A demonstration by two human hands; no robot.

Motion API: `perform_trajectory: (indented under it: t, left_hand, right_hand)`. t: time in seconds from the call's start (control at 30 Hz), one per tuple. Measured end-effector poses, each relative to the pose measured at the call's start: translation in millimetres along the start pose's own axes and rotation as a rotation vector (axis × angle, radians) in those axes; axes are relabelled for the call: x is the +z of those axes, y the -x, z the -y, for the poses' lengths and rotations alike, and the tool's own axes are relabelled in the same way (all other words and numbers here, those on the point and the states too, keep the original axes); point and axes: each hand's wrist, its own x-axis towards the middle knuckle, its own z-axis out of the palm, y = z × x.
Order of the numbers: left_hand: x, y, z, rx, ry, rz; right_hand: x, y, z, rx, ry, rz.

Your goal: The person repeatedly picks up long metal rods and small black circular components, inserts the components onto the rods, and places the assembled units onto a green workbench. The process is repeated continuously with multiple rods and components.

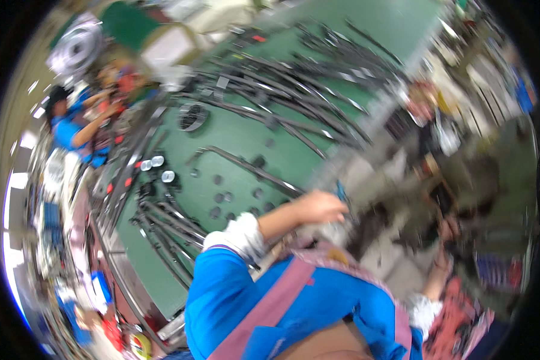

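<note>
My left hand (pixel 321 207) reaches out past the near edge of the green table (pixel 180 144), its fingers curled closed. A small blue piece (pixel 341 191) shows just above its knuckles; what the fist holds is too blurred to name. Close by, the end of a long dark bent tube (pixel 246 163) lies at the table's edge. My right hand (pixel 447 229) is low at the right, beside a dark olive surface (pixel 492 186), smeared by motion. Its fingers do not show clearly. White cuffs and blue sleeves cover both arms.
Several dark tubes (pixel 282 90) lie across the far table, more (pixel 168 225) at the near left. Small round dark caps (pixel 217 179) and a bowl of dark parts (pixel 193 116) are on the table. A co-worker in blue (pixel 72 129) works at the far left.
</note>
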Motion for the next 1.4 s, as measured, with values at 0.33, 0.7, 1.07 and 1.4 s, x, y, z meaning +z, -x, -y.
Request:
perform_trajectory:
  t: [0.33, 0.7, 1.07, 1.4]
  left_hand:
    - [26.4, -45.4, -37.6, -0.081, 0.000, -0.020]
    - [21.4, -46.6, -36.9, -0.068, 0.103, 0.076]
    - [35.9, -9.1, 13.2, -0.481, 0.281, 0.492]
    - [93.0, -60.0, -95.7, -0.437, 0.212, 0.454]
  right_hand:
    - [0.8, 99.3, 92.1, 0.088, -0.481, -0.028]
    - [8.5, 108.3, 111.7, -0.081, 0.198, -0.212]
    - [11.0, 128.1, 70.2, -0.277, 0.205, -0.040]
    - [-193.0, 199.0, -115.7, 0.561, 0.410, -0.536]
